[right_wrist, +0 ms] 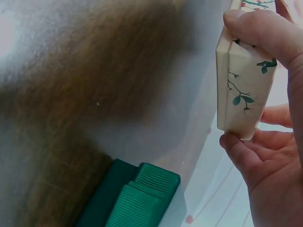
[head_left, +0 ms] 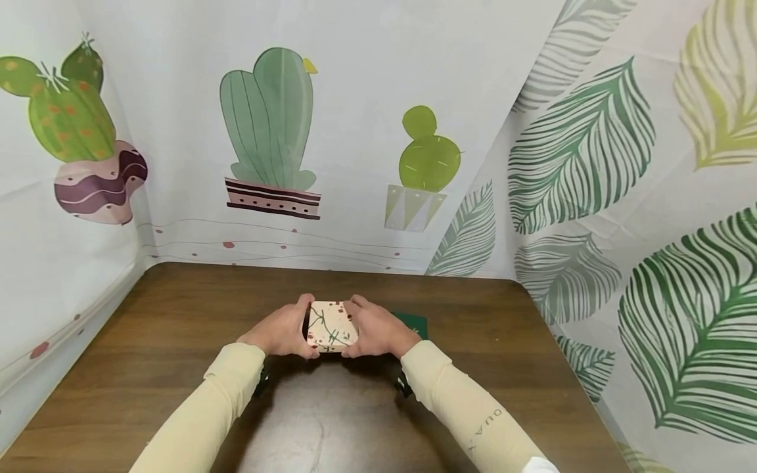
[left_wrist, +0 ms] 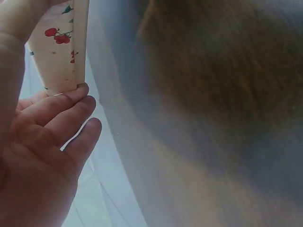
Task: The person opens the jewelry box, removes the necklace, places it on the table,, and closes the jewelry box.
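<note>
While both hands are engaged with one piece, the entries stand as follows.

Box (head_left: 332, 326): cream, rounded corners, printed with green sprigs and red blossoms; a seam runs round its side near one face. Located between the two hands, over the far half of the table; whether its underside touches the wood cannot be told.

Left hand (head_left: 286, 330): grips the box's left side, thumb at the near corner, fingers at the far one.

Right hand (head_left: 378, 328): grips the right side in like fashion, thumb near, fingers far; spread only as wide as the box.

Green case (right_wrist: 142, 198): dark green with a lighter, ribbed part; lies on the table just right of the right hand, partly hidden by it in the head view.

Table (head_left: 319, 420): brown wood grain, glossy patch toward the near side.

Sleeves (head_left: 198, 410): pale yellow, one to each arm; dark lettering on the right.

Straps (head_left: 260, 382): dark, one below each wrist, mostly covered.

Backdrop (head_left: 361, 46): white cloth, three printed potted cacti; large leaves, green, grey and yellowish, on the right-hand panel.
</note>
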Available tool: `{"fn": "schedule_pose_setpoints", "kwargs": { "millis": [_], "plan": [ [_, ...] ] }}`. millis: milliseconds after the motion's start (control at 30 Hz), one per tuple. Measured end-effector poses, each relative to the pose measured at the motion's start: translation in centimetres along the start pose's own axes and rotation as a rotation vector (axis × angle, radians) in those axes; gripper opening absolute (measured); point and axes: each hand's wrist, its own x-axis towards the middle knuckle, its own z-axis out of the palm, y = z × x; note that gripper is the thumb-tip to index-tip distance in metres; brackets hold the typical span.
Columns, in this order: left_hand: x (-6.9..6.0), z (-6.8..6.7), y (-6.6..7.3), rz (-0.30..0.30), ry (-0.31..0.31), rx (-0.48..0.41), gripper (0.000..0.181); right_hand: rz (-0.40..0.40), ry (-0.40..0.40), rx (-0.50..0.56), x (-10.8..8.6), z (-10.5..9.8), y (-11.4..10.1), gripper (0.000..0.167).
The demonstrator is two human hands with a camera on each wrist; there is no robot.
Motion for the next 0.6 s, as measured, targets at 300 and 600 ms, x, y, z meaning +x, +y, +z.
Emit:
{"fn": "schedule_pose_setpoints", "kwargs": {
  "millis": [300,600],
  "plan": [
    [-0.2,-0.7,0.5,0.027,0.005,0.012,0.1,-0.027,0.024,0.021,-0.4,-0.7,0.1,0.088],
    [-0.4,-1.5,1.1,0.05,0.023,0.029,0.1,-0.033,0.034,0.068,-0.8,-1.7,-0.1,0.091]
  ]
}}
